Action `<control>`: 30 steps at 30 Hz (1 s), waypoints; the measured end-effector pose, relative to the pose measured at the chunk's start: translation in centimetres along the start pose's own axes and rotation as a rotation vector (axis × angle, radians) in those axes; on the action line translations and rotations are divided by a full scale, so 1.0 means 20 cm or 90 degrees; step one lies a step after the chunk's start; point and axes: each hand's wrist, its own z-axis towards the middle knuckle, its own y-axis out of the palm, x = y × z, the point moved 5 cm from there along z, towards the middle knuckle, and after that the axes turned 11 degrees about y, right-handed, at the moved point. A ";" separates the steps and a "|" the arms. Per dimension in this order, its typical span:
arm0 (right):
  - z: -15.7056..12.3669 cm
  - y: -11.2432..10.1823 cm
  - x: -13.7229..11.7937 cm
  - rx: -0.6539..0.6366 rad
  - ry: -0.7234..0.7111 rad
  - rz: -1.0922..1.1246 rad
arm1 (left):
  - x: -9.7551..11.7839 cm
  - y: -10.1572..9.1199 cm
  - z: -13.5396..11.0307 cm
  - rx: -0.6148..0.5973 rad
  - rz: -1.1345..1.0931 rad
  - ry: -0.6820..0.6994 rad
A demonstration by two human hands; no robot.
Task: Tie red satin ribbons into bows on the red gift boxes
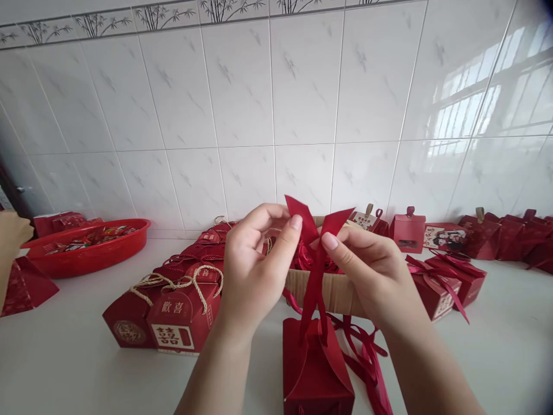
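Observation:
A small red gift box (314, 369) stands on the white counter (64, 357) near the front edge. A dark red ribbon (316, 271) rises from its top. My left hand (254, 271) pinches the ribbon's left end between thumb and fingers. My right hand (371, 271) pinches the right end. The two ribbon tails stick up between my thumbs, crossing above the box. Both hands hover over the box, close together.
A row of red boxes with rope handles (173, 305) lies at left. A red tray of sweets (86, 245) sits far left. A cardboard box (332, 288) of ribbons stands behind my hands. More red boxes (444, 282) line the right wall. Loose ribbons (367, 357) trail by the box.

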 end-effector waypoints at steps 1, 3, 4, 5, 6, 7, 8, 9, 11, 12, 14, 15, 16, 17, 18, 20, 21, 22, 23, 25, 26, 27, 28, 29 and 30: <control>0.00 -0.01 -0.01 0.011 0.003 -0.009 | 0.00 -0.01 0.00 0.016 -0.009 0.006; 0.01 -0.05 -0.02 0.045 0.002 -0.029 | 0.00 -0.02 0.01 0.040 -0.014 0.012; 0.01 -0.07 -0.02 0.068 -0.006 -0.036 | 0.00 -0.03 0.01 0.055 -0.009 0.013; 0.01 -0.10 -0.03 0.091 -0.014 -0.039 | 0.00 -0.04 0.01 0.068 -0.002 0.013; 0.02 -0.12 -0.03 0.111 -0.021 -0.038 | 0.00 -0.05 0.01 0.078 0.006 0.014; 0.02 -0.13 -0.04 0.126 -0.026 -0.034 | 0.00 -0.06 0.01 0.087 0.013 0.016; 0.02 -0.15 -0.03 0.137 -0.026 -0.030 | -0.01 -0.07 0.02 0.096 0.017 0.020; 0.03 -0.16 -0.03 0.146 -0.024 -0.027 | -0.01 -0.07 0.02 0.102 0.017 0.024; 0.03 -0.19 -0.02 0.165 -0.012 -0.030 | -0.02 -0.07 0.02 0.104 0.010 0.026; 0.03 -0.20 -0.02 0.176 -0.006 -0.033 | -0.02 -0.07 0.02 0.105 0.003 0.024; 0.04 -0.21 -0.01 0.194 0.003 -0.034 | -0.03 -0.07 0.02 0.098 -0.018 0.012; 0.04 -0.22 -0.01 0.199 0.003 -0.033 | -0.03 -0.06 0.02 0.092 -0.030 0.003; 0.03 -0.22 -0.01 0.202 0.001 -0.031 | -0.02 -0.06 0.02 0.091 -0.039 -0.001; 0.03 -0.22 -0.01 0.203 -0.003 -0.028 | -0.02 -0.06 0.02 0.093 -0.042 0.000; 0.03 -0.22 -0.01 0.199 -0.005 -0.025 | -0.01 -0.05 0.02 0.098 -0.034 0.006; 0.02 -0.21 -0.02 0.184 0.002 -0.019 | 0.01 -0.06 0.02 0.133 0.004 0.027; 0.02 -0.20 -0.02 0.177 0.010 -0.016 | 0.02 -0.06 0.01 0.153 0.022 0.035; 0.02 -0.20 -0.03 0.171 0.019 -0.012 | 0.03 -0.06 0.01 0.165 0.033 0.038; 0.02 -0.20 -0.03 0.169 0.026 -0.009 | 0.03 -0.06 0.01 0.169 0.039 0.037; 0.02 -0.20 -0.02 0.173 0.032 -0.003 | 0.03 -0.06 0.02 0.154 0.043 0.030; 0.02 -0.20 -0.02 0.177 0.026 0.000 | 0.02 -0.05 0.02 0.139 0.052 0.027; 0.03 -0.21 -0.02 0.180 0.019 0.001 | 0.02 -0.06 0.02 0.128 0.066 0.024; 0.03 -0.21 -0.01 0.182 0.008 0.001 | 0.02 -0.06 0.02 0.121 0.081 0.025; 0.04 -0.22 -0.01 0.185 -0.003 -0.002 | 0.02 -0.06 0.02 0.116 0.094 0.031; 0.04 -0.22 0.00 0.187 -0.013 -0.004 | 0.03 -0.06 0.02 0.114 0.105 0.044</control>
